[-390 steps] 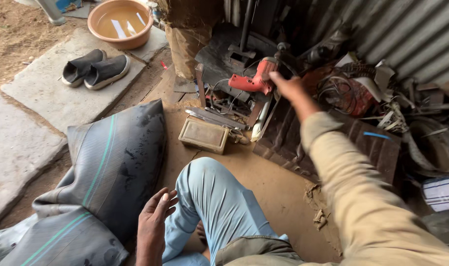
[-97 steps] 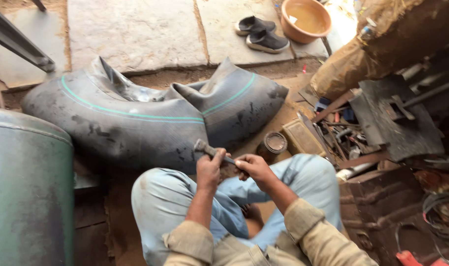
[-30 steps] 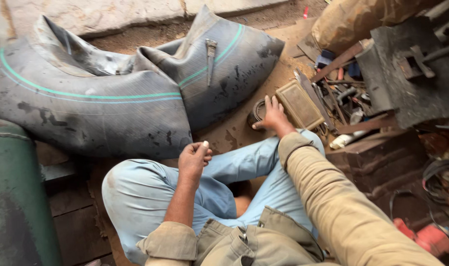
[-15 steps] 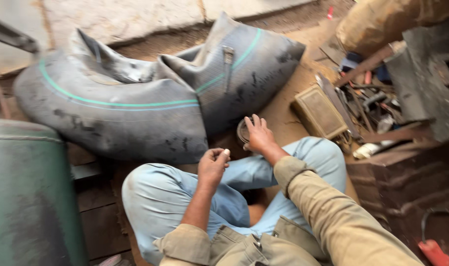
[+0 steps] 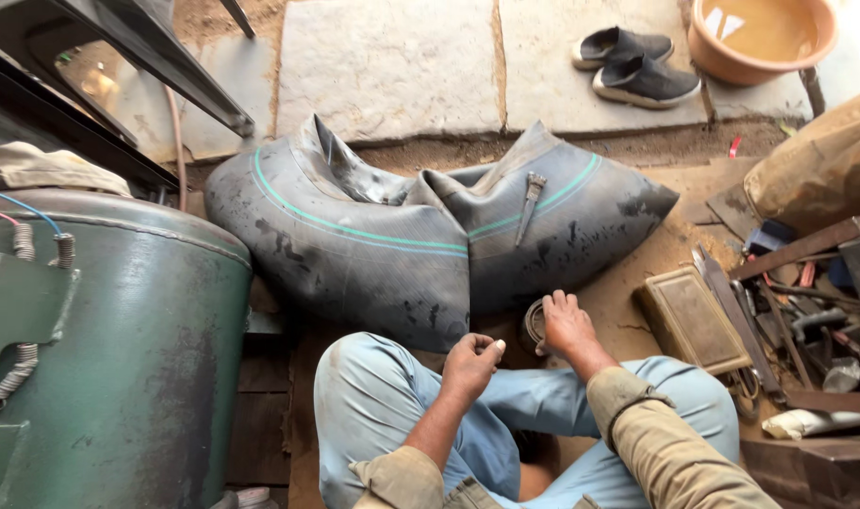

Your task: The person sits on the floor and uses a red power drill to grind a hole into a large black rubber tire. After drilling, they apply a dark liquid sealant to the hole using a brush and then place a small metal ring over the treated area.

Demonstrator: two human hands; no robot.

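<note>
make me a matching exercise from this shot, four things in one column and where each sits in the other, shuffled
Things:
1. inner tube
2. shoes
3. basin
4. tank

Places:
A. on the stone slab at the top, left of the basin
B. top right corner, holding brownish water
C. at the left edge, beside the person's knee
D. folded on the ground in front of both hands

Pairs: 1-D, 2-A, 3-B, 4-C

The right hand rests on a small round tin next to the inner tube; the left hand is curled above the knee.
</note>
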